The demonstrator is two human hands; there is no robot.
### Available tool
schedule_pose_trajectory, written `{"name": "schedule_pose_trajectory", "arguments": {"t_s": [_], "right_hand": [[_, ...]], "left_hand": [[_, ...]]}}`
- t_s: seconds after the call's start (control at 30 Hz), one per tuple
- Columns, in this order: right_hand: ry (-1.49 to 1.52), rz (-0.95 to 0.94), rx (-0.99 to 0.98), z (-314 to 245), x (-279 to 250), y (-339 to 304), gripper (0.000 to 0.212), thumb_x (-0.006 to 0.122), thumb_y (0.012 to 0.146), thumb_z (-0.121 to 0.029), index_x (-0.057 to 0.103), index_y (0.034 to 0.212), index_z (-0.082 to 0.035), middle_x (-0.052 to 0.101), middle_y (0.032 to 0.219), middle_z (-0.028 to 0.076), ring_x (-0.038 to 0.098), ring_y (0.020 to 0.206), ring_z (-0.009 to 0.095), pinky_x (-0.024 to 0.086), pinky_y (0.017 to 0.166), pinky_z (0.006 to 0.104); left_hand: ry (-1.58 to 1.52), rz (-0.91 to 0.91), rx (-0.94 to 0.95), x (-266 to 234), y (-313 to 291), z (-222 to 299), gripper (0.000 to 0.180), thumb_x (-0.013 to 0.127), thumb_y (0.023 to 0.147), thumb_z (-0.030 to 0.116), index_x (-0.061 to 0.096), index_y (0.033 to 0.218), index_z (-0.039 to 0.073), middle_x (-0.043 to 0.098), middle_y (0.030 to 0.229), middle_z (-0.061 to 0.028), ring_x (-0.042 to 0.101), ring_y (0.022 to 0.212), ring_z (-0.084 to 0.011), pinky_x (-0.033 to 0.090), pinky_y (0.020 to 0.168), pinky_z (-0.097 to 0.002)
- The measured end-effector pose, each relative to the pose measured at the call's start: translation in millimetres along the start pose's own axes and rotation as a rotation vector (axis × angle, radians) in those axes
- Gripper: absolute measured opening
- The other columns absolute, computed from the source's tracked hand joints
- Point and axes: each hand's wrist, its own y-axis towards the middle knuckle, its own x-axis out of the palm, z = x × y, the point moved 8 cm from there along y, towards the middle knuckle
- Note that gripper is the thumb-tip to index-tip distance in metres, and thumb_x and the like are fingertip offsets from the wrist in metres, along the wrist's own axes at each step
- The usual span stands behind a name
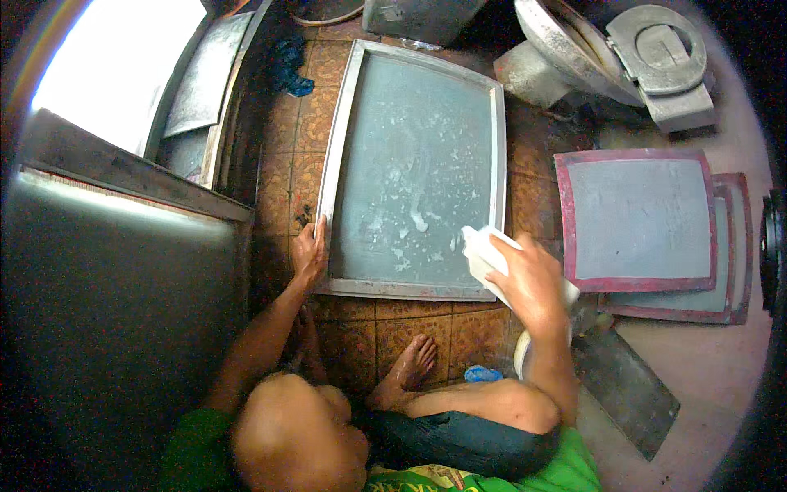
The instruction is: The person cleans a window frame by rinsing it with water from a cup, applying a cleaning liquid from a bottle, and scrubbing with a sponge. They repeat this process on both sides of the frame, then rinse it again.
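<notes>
A large screen printing frame [402, 289] with pale wooden or metal edges and grey-blue mesh lies on the brown tiled floor in front of me. White foamy liquid is spattered over the mesh's middle and lower part. My left hand [309, 254] grips the frame's left edge near its lower corner, fingers curled over it. In my right hand [533, 283] is a white plastic bottle [485, 256], tilted with its mouth toward the mesh, above the lower right corner of the frame. My fingers partly cover the bottle.
Smaller screens with red borders [639, 283] are stacked at the right. A dark flat board [627, 389] lies nearer me. A dirty toilet [533, 70] stands at the far right. Blue plastic [484, 374] lies near my foot. A dark panel [123, 328] rises at the left.
</notes>
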Motion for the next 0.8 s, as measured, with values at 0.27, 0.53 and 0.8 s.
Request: {"name": "schedule_pose_trajectory", "arguments": {"t_s": [0.27,0.53,0.8], "right_hand": [[0.137,-0.093,0.078,15,-14,-5,0.054,0.085,0.081,-0.028,0.071,0.133,-0.027,0.069,0.102,0.019,0.070,0.098,0.038,0.054,0.087,0.0495],[0.071,-0.082,-0.003,51,78,28,0.060,0.087,0.078,-0.028,0.070,0.135,-0.017,0.070,0.108,0.019,0.070,0.103,0.040,0.054,0.093,0.0501],[-0.058,-0.074,0.123,91,84,53,0.068,0.090,0.076,-0.031,0.068,0.140,-0.021,0.072,0.111,0.018,0.071,0.107,0.038,0.055,0.095,0.0505]], "left_hand": [[-0.002,0.029,0.081,-1,-5,7,0.064,0.054,0.103,0.061,0.068,0.090,-0.001,0.062,0.071,-0.0211,0.059,0.065,-0.0313,0.047,0.066,-0.0474],[0.025,0.017,0.122,24,11,18,0.067,0.053,0.102,0.063,0.071,0.091,-0.001,0.066,0.074,-0.0235,0.067,0.070,-0.0362,0.051,0.069,-0.0489],[-0.032,-0.033,0.092,35,-7,37,0.065,0.056,0.102,0.060,0.069,0.086,-0.002,0.067,0.074,-0.0238,0.069,0.072,-0.0347,0.050,0.069,-0.0494]]}}
